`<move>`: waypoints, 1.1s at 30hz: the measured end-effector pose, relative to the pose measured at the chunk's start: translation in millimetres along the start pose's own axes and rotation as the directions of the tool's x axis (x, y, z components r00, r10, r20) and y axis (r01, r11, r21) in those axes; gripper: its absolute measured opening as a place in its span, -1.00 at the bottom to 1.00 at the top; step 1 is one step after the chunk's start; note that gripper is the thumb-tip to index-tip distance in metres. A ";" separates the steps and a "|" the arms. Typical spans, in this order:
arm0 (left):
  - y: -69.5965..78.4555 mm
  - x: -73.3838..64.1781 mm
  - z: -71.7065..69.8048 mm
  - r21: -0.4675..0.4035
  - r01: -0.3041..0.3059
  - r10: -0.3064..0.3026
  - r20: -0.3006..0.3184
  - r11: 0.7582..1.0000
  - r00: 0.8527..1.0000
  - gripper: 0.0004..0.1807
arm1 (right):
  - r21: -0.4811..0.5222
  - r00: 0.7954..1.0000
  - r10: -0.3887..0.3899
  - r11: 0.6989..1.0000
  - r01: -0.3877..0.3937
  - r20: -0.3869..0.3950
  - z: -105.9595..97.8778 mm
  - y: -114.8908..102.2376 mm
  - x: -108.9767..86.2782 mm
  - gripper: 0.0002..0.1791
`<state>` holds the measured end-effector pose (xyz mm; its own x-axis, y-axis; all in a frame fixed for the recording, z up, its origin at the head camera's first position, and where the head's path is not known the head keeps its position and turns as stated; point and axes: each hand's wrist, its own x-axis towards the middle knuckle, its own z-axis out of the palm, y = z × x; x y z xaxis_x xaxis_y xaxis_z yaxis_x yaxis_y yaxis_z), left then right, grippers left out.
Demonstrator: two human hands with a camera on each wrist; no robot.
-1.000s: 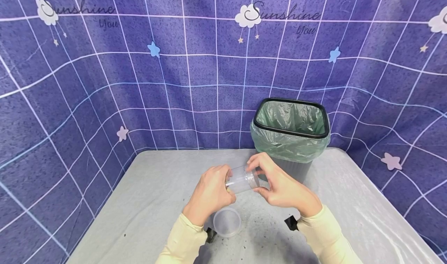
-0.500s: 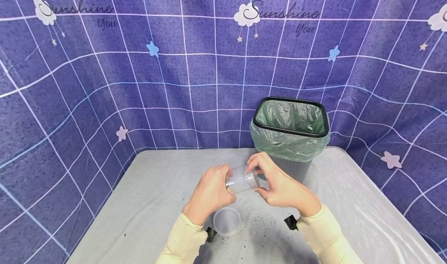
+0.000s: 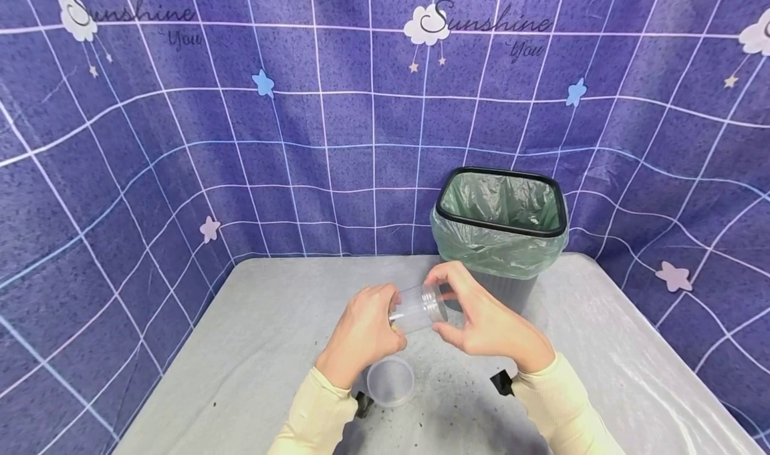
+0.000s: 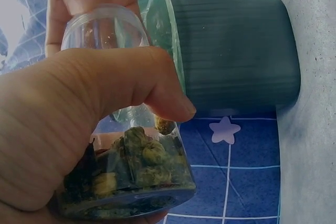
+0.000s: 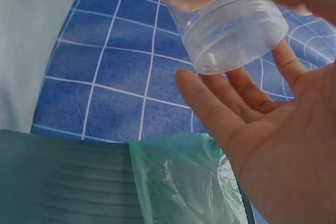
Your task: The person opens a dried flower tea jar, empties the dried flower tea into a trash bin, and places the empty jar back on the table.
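A clear plastic jar [image 3: 412, 310] lies tilted in the air over the table, its mouth end toward the right. My left hand [image 3: 365, 325] grips its body near the base, the thumb across the wall in the left wrist view. Dried yellow-green flower buds and dark leaves [image 4: 142, 156] are gathered at the base end. My right hand [image 3: 481, 315] holds the ridged mouth end [image 5: 236, 35] between thumb and curved fingers, the palm facing the rim. Below the jar, a round translucent lid-like disc [image 3: 390, 381] lies on the table next to the left wrist.
A grey bin [image 3: 502, 288] with a green liner bag [image 3: 499, 251] and black rim stands at the back right, just beyond the right hand. Dark crumbs [image 3: 437, 425] are scattered on the grey table [image 3: 252, 348]. A purple checked curtain [image 3: 337, 194] surrounds the table.
The right hand's thumb and fingertips have shifted slightly left along the jar's mouth end. The left hand and the jar hold nearly still.
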<state>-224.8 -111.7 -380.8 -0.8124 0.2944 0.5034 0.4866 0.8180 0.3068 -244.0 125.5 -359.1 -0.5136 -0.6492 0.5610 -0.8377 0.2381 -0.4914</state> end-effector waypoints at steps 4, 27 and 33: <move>1.0 -0.2 -0.3 -0.002 0.003 -0.003 -0.004 1.000 1.000 -0.53 | -0.005 0.996 0.086 0.996 -0.086 -0.037 1.3 0.0 0.5 -0.47; 8.6 -1.8 4.7 0.085 -0.035 0.050 -0.183 0.996 0.982 -0.52 | 0.002 0.753 0.605 0.780 -0.626 -0.260 27.2 -7.1 8.8 -0.45; 8.6 -0.7 5.0 0.098 -0.039 0.056 -0.178 0.994 0.982 -0.52 | 0.019 0.750 0.607 0.780 -0.625 -0.262 26.5 -7.0 8.9 -0.47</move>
<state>-221.6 -102.5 -382.6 -0.7136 0.2471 0.6556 0.4842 0.8502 0.2065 -237.8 98.9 -368.3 -0.9425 -0.1530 0.2970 -0.3291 0.5778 -0.7469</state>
